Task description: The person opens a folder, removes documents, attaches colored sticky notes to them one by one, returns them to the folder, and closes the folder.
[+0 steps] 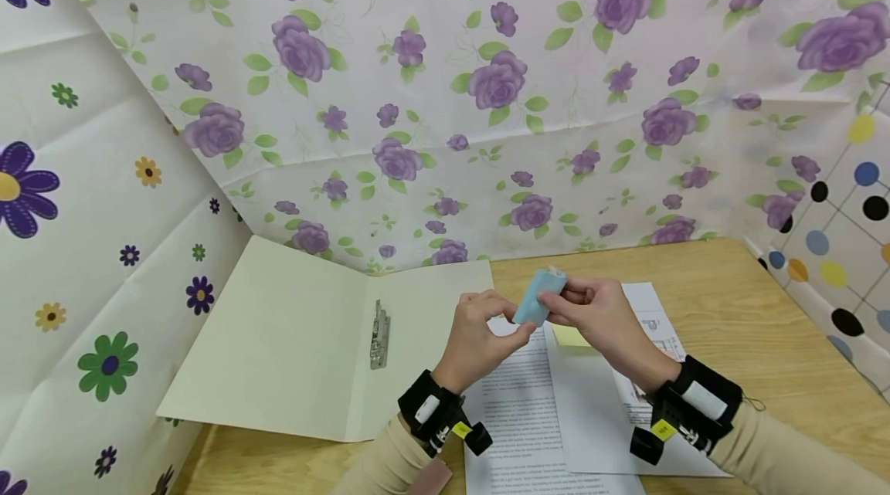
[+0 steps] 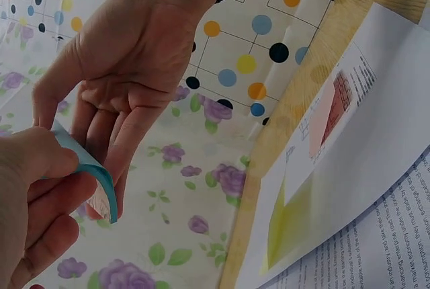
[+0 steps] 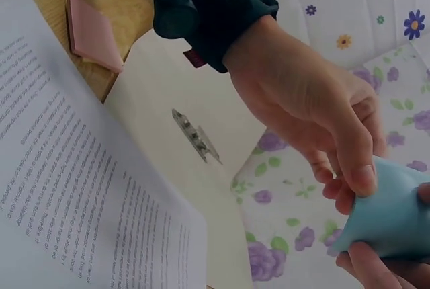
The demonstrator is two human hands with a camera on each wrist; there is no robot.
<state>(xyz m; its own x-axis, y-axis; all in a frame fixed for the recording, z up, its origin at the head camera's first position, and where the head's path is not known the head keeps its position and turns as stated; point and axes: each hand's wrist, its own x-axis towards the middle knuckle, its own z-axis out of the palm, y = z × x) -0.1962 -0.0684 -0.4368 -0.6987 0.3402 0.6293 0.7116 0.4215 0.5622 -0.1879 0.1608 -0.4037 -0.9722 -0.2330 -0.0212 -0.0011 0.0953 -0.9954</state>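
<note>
A small pad of light blue sticky notes point(image 1: 534, 300) is held up over the papers, between both hands. My left hand point(image 1: 484, 334) pinches its lower left end between thumb and finger. The right hand point(image 1: 603, 316) grips the other end, thumb on the face toward me. In the left wrist view the pad point(image 2: 84, 158) is bent into a curve, its layered edge showing. The right wrist view shows the left thumb pressing on a corner of the blue pad point(image 3: 393, 201); the right hand is partly cut off there.
An open cream folder point(image 1: 299, 348) with a metal clip point(image 1: 379, 337) lies at left. Printed sheets point(image 1: 524, 418) lie under the hands, with a yellow sticky note point(image 1: 572, 337) on a white sheet. A pink pad point(image 3: 93, 33) lies by the folder. Patterned cloth point(image 1: 445, 93) hangs behind the table.
</note>
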